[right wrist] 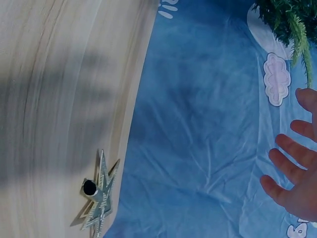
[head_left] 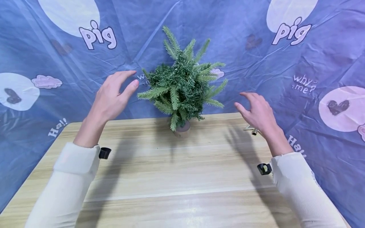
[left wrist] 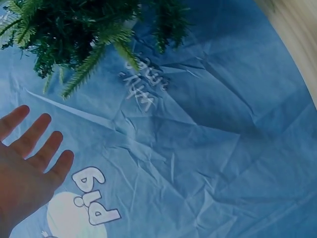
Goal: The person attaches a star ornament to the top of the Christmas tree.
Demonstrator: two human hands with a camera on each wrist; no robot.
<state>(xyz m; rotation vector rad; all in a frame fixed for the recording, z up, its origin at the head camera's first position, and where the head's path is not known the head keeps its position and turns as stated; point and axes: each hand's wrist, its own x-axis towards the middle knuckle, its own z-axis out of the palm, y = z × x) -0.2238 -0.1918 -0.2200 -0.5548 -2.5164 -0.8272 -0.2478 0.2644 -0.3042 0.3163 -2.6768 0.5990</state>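
A small green artificial tree (head_left: 182,82) stands upright on a round wooden base (head_left: 182,129) near the table's back edge. My left hand (head_left: 112,93) is in the air to the left of its branches, fingers relaxed and touching nothing. To the right of the tree, my right hand (head_left: 258,112) also hangs in the air, empty, fingers spread. A metallic star with a short tube (right wrist: 100,196) lies on the table near its edge, partly hidden behind my right hand and wrist in the head view.
The wood-grained table (head_left: 182,177) extends toward me from the tree. Behind and beside it hangs a blue printed cloth (head_left: 236,25) with wrinkles. Black bands are at both sleeve cuffs.
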